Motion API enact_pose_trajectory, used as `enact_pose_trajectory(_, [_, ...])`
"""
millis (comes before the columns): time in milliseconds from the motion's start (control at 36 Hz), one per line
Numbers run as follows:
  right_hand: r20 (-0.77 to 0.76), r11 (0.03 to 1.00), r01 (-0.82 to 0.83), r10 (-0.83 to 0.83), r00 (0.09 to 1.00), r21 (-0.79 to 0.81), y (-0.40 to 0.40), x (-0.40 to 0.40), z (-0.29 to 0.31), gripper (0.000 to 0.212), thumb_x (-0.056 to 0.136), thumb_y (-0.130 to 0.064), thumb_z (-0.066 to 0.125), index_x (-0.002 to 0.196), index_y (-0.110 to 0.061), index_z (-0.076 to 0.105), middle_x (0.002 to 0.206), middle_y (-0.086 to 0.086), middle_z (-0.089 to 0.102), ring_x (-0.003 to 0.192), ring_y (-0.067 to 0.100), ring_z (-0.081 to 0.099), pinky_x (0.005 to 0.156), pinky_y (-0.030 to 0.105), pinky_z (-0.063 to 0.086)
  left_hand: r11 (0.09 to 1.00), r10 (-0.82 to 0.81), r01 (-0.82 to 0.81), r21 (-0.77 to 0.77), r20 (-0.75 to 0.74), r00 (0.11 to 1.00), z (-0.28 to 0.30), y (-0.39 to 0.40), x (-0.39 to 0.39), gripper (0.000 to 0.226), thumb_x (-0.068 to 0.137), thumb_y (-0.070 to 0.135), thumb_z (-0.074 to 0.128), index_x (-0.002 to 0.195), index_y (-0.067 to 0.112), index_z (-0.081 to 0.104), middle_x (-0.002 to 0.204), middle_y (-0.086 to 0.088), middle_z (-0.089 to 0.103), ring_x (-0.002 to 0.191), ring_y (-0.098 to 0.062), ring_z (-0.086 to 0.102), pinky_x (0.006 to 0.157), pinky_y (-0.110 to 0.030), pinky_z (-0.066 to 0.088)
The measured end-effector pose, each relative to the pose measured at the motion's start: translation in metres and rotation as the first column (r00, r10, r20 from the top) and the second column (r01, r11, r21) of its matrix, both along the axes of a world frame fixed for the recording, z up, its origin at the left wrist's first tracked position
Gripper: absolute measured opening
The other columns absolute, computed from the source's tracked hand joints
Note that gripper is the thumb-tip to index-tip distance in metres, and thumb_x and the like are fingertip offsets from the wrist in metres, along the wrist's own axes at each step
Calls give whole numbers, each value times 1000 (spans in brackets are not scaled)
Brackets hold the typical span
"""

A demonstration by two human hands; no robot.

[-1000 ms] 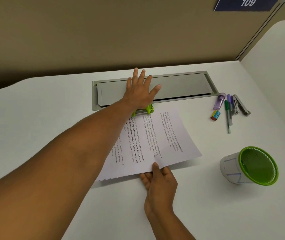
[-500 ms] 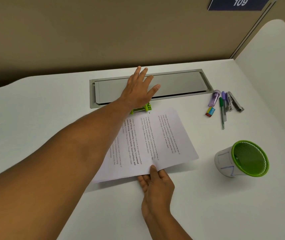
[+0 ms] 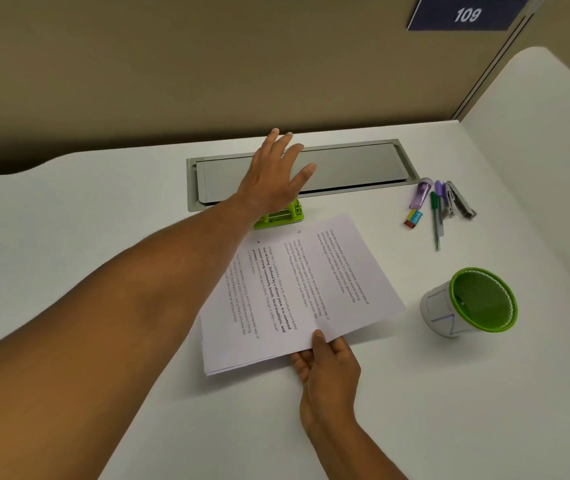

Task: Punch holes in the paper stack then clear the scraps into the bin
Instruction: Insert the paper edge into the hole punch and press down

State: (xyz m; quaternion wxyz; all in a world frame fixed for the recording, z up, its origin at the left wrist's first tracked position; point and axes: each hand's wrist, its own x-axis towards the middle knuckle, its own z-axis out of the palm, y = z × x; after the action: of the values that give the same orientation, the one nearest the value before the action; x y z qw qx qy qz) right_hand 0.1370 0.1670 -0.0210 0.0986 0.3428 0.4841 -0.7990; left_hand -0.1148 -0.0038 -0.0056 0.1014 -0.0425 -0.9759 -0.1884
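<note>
A stack of printed paper [image 3: 311, 289] lies at a slant on the white desk [image 3: 86, 254]. Two small punched holes show near its far edge. My right hand [image 3: 325, 362] pinches the stack's near edge, thumb on top. A green hole punch [image 3: 278, 216] stands just beyond the paper, clear of its edge. My left hand [image 3: 273, 174] rests flat over the punch with fingers spread, its palm hiding most of the punch. A green-rimmed mesh bin [image 3: 473, 299] lies tilted at the right of the paper.
A grey cable-tray lid [image 3: 356, 168] is set into the desk behind the punch. Pens [image 3: 436, 216], a purple marker, a stapler [image 3: 460, 202] and a small eraser lie at the far right. A beige partition wall closes the back and a white panel the right side.
The paper stack has slid toward me, out from under the punch, and the two holes now show. My left hand has lifted slightly on the punch.
</note>
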Motion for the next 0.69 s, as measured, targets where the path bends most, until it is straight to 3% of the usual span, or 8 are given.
enact_pose_trajectory(222, [-54, 994, -39, 45, 997, 106, 28, 6, 20, 25, 100, -8, 53, 115, -22, 67, 103, -2, 76, 92, 18, 74, 69, 31, 61, 999, -10, 16, 50, -113, 994, 26, -13, 58, 43, 100, 40, 44, 134, 16, 55, 139, -6, 54, 130, -24, 42, 108, -39, 35])
enact_pose_trajectory(306, [-72, 988, -77, 88, 994, 137, 39, 6, 32, 23, 100, -8, 52, 114, -19, 66, 104, 1, 76, 92, 19, 74, 69, 33, 61, 989, 8, 0, 150, -52, 999, 35, -16, 81, 38, 101, 37, 44, 128, 16, 61, 129, -4, 62, 122, -24, 50, 101, -41, 41])
enact_pose_trajectory(417, [-102, 980, -128, 144, 984, 151, 49, 5, 49, 23, 100, -7, 50, 116, -17, 64, 107, 3, 75, 93, 20, 74, 68, 32, 61, 975, 24, -31, 221, 34, 999, 47, -18, 108, 32, 101, 35, 44, 117, 17, 65, 113, -5, 69, 102, -23, 62, 82, -35, 49])
enact_pose_trajectory(583, [-141, 946, -221, 258, 956, 237, 65, -1, 72, 18, 99, -4, 50, 108, -10, 64, 102, 5, 75, 87, 20, 75, 65, 31, 61, 940, 41, -156, 303, 352, 935, 68, -9, 136, 48, 100, 48, 44, 134, 16, 53, 134, -8, 59, 121, -29, 54, 94, -35, 40])
enact_pose_trajectory(694, [-144, 898, -319, 374, 916, 304, 73, -9, 81, 23, 99, -4, 50, 119, -7, 62, 110, 7, 73, 92, 22, 73, 67, 32, 61, 940, -12, -124, 317, 395, 918, 73, -5, 158, 50, 101, 53, 39, 136, 19, 54, 139, -5, 56, 124, -26, 51, 88, -30, 34])
